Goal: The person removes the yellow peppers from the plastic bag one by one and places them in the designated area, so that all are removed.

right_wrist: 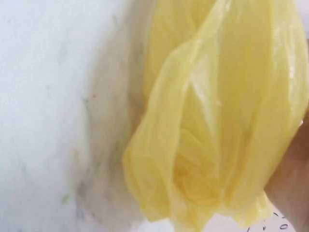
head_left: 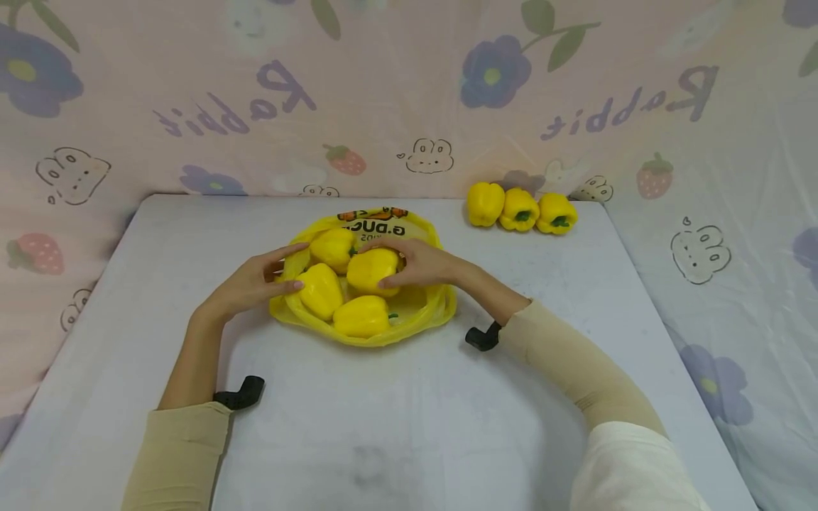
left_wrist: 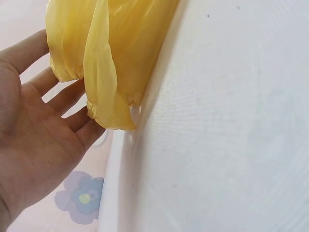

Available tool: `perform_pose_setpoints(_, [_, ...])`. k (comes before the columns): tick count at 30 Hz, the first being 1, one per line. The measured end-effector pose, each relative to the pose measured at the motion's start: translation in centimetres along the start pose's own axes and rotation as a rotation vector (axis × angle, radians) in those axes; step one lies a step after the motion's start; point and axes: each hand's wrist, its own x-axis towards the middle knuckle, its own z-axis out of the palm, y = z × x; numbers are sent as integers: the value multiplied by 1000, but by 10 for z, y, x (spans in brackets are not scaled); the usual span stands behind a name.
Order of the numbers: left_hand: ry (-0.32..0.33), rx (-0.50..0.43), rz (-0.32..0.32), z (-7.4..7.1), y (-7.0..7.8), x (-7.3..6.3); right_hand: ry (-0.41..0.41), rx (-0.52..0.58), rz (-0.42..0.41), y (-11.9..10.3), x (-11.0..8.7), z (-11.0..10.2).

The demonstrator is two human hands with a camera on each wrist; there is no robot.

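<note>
A yellow plastic bag point(head_left: 300, 328) lies with its mouth spread wide, holding several yellow bell peppers. My right hand point(head_left: 418, 261) reaches in over the bag's right side and grips one bell pepper point(head_left: 369, 272) between thumb and fingers. At the left rim is my left hand point(head_left: 255, 282), its thumb at another bell pepper point(head_left: 322, 292) and its forefinger stretched toward the upper bell pepper point(head_left: 332, 248). The left wrist view has this hand's fingers long and spread against the bag's folds point(left_wrist: 104, 72). Bag plastic point(right_wrist: 212, 121) hides most of the right hand in the right wrist view.
Three more yellow bell peppers point(head_left: 518, 210) sit in a row at the back right of the white table point(head_left: 358, 433). Behind the table hangs a patterned cloth point(head_left: 383, 85). A black wrist mount point(head_left: 241, 394) juts from the left forearm, another black mount point(head_left: 483, 337) from the right.
</note>
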Motion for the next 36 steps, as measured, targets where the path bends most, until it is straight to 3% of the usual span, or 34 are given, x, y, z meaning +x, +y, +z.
perform_pose_setpoints(8, [1,8,-12,0,-2,0,86,46,-62,-2,-11,-12])
perform_pose_setpoints(16, [-1,19,-15,1,1,-1,185,60,17,1,-25,-23])
perform_pose_setpoints(29, [-5,15,3,1,1,-1,433,137,34,11,-54,-39])
perform_pose_setpoints(36, [-13,2,15,0,2,0,518,172,71,18,-69,-45])
